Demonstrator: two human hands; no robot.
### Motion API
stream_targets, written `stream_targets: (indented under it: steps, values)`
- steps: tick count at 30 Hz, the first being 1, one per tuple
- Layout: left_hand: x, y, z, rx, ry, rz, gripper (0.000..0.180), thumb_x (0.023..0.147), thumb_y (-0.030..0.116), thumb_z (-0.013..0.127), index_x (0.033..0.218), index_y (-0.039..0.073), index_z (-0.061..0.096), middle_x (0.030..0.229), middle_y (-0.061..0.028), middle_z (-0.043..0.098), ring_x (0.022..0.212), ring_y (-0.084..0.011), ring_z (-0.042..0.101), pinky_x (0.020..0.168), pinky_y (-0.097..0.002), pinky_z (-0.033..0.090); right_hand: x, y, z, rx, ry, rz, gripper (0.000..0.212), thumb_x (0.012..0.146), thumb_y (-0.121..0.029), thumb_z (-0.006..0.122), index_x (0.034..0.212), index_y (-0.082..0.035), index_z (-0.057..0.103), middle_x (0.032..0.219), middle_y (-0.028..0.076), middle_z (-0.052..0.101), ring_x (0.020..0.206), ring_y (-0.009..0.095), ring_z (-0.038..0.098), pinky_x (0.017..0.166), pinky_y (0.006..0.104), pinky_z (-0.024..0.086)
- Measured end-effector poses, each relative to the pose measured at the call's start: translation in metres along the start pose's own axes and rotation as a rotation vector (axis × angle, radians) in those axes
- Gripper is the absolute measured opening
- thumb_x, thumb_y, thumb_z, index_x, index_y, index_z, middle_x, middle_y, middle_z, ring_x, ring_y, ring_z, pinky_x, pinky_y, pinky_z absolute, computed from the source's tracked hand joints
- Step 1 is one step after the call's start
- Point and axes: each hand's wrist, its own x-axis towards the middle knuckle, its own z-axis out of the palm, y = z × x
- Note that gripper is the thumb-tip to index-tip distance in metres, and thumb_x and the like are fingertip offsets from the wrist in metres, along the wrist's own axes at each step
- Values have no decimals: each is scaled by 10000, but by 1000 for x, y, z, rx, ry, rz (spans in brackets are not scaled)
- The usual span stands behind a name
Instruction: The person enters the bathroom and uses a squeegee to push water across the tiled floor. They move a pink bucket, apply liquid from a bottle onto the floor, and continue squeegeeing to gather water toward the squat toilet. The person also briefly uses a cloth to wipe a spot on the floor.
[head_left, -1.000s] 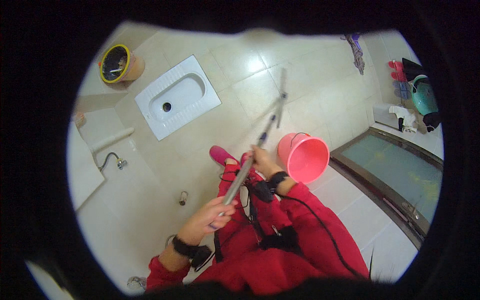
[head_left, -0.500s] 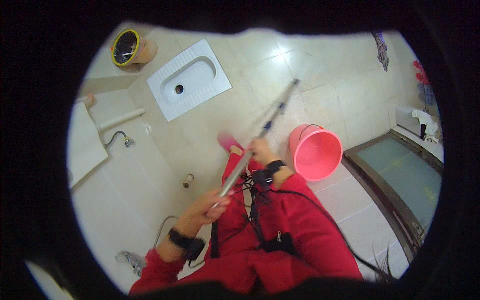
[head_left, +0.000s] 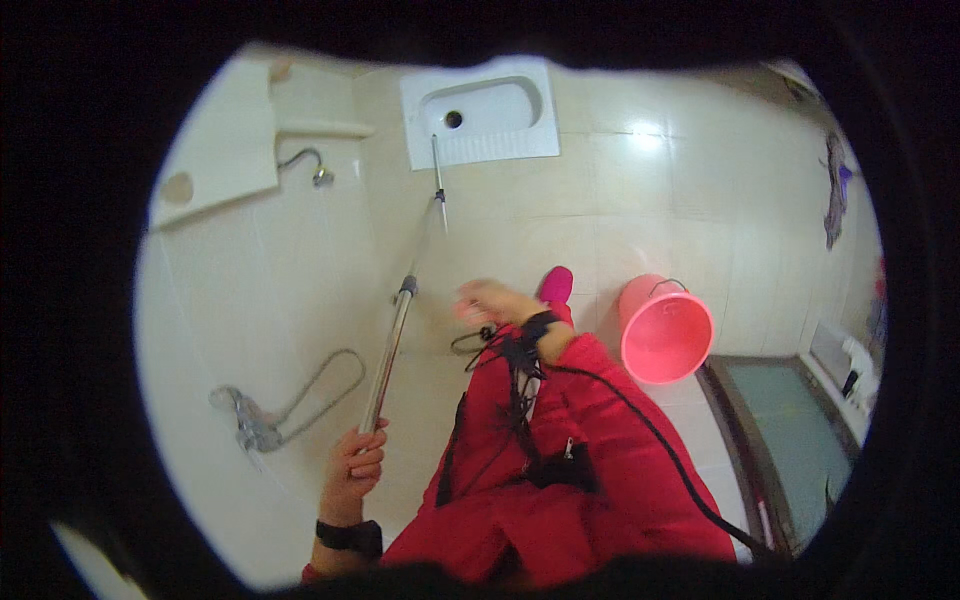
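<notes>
My left hand (head_left: 355,462), low on the left, is wrapped round the lower end of a silvery telescopic pole (head_left: 388,350). The pole rises past a dark collar, and its thinner part is blurred. Its far end overlaps the near edge of the white squat toilet (head_left: 480,148) in view; whether they touch, I cannot tell. My right hand (head_left: 488,302) is off the pole, in front of my legs, slightly smeared, with loosely bent fingers and nothing visible in them. Black straps circle both wrists, and dark cables hang beside the right one.
A pink bucket (head_left: 668,340) stands on the tiled floor to my right, its inside visible. Beyond it lies a dark-framed glass panel (head_left: 790,410). A shower mixer with hose (head_left: 255,425) is on the left wall, below a white basin (head_left: 215,150). A greyish cloth (head_left: 835,190) hangs far right.
My right hand has let go of the pole. The pole has swung left, from the floor near the bucket toward the toilet, with my left hand still round it. The view has turned.
</notes>
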Motion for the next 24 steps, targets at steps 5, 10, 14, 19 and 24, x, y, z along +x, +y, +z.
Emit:
stream_targets:
  steps: [5, 10, 14, 19, 24]
  values:
    - [-60, 39, -85, 276, 157, 43, 254, 849, 22, 452, 1101, 0, 424, 658, 26, 382, 392, 6, 271, 290, -134, 219, -80, 15, -83, -367, 446, -145, 267, 850, -203, 529, 1061, -46, 486, 949, 132, 590, 850, 243, 572, 738, 352, 490]
    - [-135, 81, -166, 260, 160, 95, 298, 839, 18, 453, 1136, 11, 431, 658, 32, 396, 400, 10, 277, 296, -131, 216, -143, 20, -89, 389, 881, -15, 201, 864, -166, 467, 951, 5, 523, 934, 124, 596, 854, 252, 579, 795, 360, 479]
    - [-194, 81, -228, 146, 197, 152, 337, 837, 40, 440, 1165, -38, 424, 682, 5, 412, 407, 9, 288, 292, -117, 256, -142, 8, -58, 563, 635, -244, 176, 856, -112, 471, 925, 43, 519, 929, 130, 595, 861, 255, 582, 805, 354, 485]
    - [-199, 104, -286, -32, 135, 93, 352, 839, 55, 444, 1174, -48, 416, 707, -6, 419, 428, 1, 304, 313, -118, 273, -172, -60, 9, 1041, 258, -633, 273, 784, 27, 513, 1045, 104, 483, 1040, 202, 558, 988, 298, 541, 889, 372, 453]
    - [-200, 96, -393, -273, 41, -2, 264, 835, 29, 454, 1088, -44, 459, 723, -30, 460, 467, -4, 358, 380, -116, 304, -212, -124, 95, 1176, -145, -1013, 226, 754, 31, 510, 976, 69, 506, 908, 157, 555, 897, 245, 525, 847, 357, 434]
